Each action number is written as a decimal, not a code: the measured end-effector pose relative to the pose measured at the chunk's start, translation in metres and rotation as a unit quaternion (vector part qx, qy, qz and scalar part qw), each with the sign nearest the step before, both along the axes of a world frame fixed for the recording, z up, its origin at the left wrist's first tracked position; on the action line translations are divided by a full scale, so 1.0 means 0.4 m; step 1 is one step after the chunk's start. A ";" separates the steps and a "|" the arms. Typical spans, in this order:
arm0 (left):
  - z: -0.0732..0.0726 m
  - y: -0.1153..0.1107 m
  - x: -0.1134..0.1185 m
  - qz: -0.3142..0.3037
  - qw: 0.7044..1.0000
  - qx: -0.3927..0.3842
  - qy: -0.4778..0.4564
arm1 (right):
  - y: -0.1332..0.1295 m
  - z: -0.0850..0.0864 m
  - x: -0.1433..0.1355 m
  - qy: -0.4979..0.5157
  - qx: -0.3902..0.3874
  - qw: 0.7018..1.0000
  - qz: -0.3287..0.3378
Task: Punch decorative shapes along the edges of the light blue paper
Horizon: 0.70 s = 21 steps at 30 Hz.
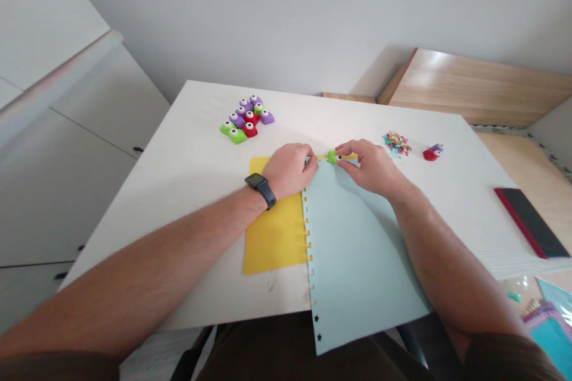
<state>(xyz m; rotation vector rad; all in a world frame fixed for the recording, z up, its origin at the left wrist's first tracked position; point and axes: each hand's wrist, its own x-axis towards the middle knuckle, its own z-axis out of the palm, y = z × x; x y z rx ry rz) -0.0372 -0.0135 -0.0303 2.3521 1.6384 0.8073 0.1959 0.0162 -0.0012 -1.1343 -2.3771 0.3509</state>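
The bare left hand (291, 168) curls inward, ending a bare, slanting left forearm (179, 256); the bare right hand (370, 166) pinches with thumb (350, 169) and forefinger (350, 146), its bare right forearm (440, 244) angled inward.

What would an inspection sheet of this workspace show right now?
Surface: white table, dark smudges near front edge.
Job's things: light-blue sheet, holed along its left side, overlaps yellow sheet and overhangs the front edge; green punch at its far edge.
Clutter: grouped punches back left; paper bits, red punch and purple punch right; red-edged item far right.
Hands: right hand pinches the green punch; left hand, curled, at the light-blue sheet's far left corner, grip unclear.
Cables: nothing seen.
Surroundings: white cabinets left, wood-grain panel back right, wall behind.
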 end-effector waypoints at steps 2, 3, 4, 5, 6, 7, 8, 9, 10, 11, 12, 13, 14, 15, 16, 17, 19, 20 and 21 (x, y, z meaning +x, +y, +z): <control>0.000 0.000 0.000 0.001 1.000 -0.001 0.002 | 0.002 -0.002 0.003 -0.006 -0.005 1.000 -0.001; 0.000 0.000 0.000 0.001 1.000 -0.001 0.003 | 0.002 -0.003 0.004 -0.009 -0.006 1.000 -0.002; 0.000 0.000 0.000 0.001 1.000 -0.001 0.005 | 0.003 -0.004 0.004 -0.012 -0.008 1.000 -0.004; 0.000 0.000 0.000 0.001 1.000 -0.001 0.006 | 0.003 -0.004 0.003 -0.014 -0.009 1.000 -0.007; 0.000 0.000 0.000 0.001 1.000 -0.001 0.007 | 0.004 -0.004 0.003 -0.017 -0.010 1.000 -0.008; 0.000 0.000 0.000 0.001 1.000 -0.001 0.008 | 0.004 -0.004 0.003 -0.019 -0.010 1.000 -0.009; -0.001 0.000 0.000 0.001 1.000 0.001 0.008 | 0.004 -0.004 0.002 -0.022 -0.010 1.000 -0.010; -0.001 0.001 0.000 0.002 1.000 0.002 0.008 | 0.004 -0.004 0.002 -0.026 -0.007 1.000 -0.010; -0.001 0.000 0.000 0.002 1.000 0.004 0.009 | 0.005 -0.003 0.001 -0.031 -0.002 0.999 -0.008; -0.001 0.000 -0.001 0.003 1.000 0.005 0.009 | 0.005 -0.003 0.001 -0.036 0.004 0.999 -0.005; 0.000 0.000 -0.001 0.003 1.000 0.004 0.009 | 0.005 -0.003 0.001 -0.041 0.009 0.999 -0.001; 0.000 0.000 -0.001 0.004 1.000 0.003 0.008 | 0.005 -0.003 0.000 -0.046 0.014 0.999 0.002; 0.001 0.000 -0.001 0.004 1.000 0.000 0.008 | 0.005 -0.002 0.000 -0.048 0.017 0.999 0.005; 0.002 -0.001 -0.001 0.004 1.000 -0.002 0.007 | 0.005 -0.002 0.000 -0.049 0.019 0.999 0.005; 0.002 -0.001 -0.001 0.004 1.000 -0.003 0.007 | 0.005 -0.002 -0.001 -0.049 0.019 0.999 0.005; 0.003 -0.001 -0.001 0.004 1.000 -0.003 0.007 | 0.005 -0.002 -0.001 -0.048 0.020 0.999 0.003; 0.003 -0.001 -0.001 0.004 1.000 -0.001 0.006 | 0.004 -0.001 -0.002 -0.046 0.021 0.999 0.003; 0.003 -0.001 0.000 0.004 1.000 0.000 0.006 | 0.003 0.000 -0.003 -0.045 0.021 0.999 0.005; 0.003 -0.001 0.000 0.003 1.000 -0.001 0.006 | 0.002 0.000 -0.003 -0.044 0.020 0.999 0.006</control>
